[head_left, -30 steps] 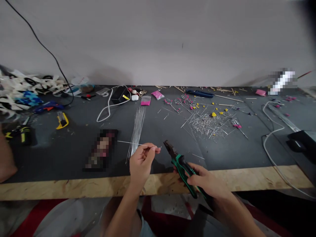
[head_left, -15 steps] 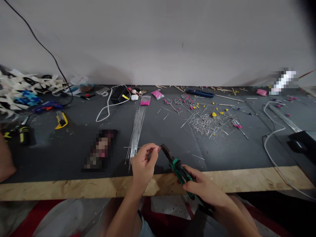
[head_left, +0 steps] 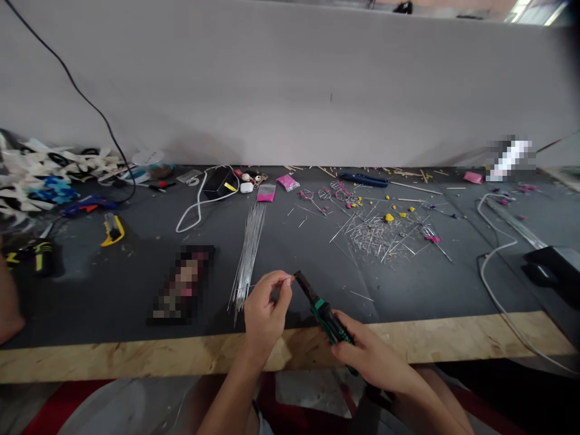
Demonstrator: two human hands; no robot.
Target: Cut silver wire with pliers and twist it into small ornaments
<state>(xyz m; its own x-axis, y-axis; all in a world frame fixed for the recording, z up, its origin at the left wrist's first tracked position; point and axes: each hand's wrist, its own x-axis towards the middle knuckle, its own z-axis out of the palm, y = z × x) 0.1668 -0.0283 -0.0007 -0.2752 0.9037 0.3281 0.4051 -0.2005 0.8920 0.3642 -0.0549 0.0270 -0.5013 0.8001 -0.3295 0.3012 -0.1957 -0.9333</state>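
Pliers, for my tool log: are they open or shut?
The pliers look shut: their handles lie close together in the right hand, and no clear gap shows between the jaws.

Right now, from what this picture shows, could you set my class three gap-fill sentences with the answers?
1. The right hand grips a pair of ____, whose jaws are close to the left hand.
2. In the picture, the wire bundle lies to the ____ of the metal scraps.
3. The utility knife is mainly ____.

Missing words: pliers; left; yellow.
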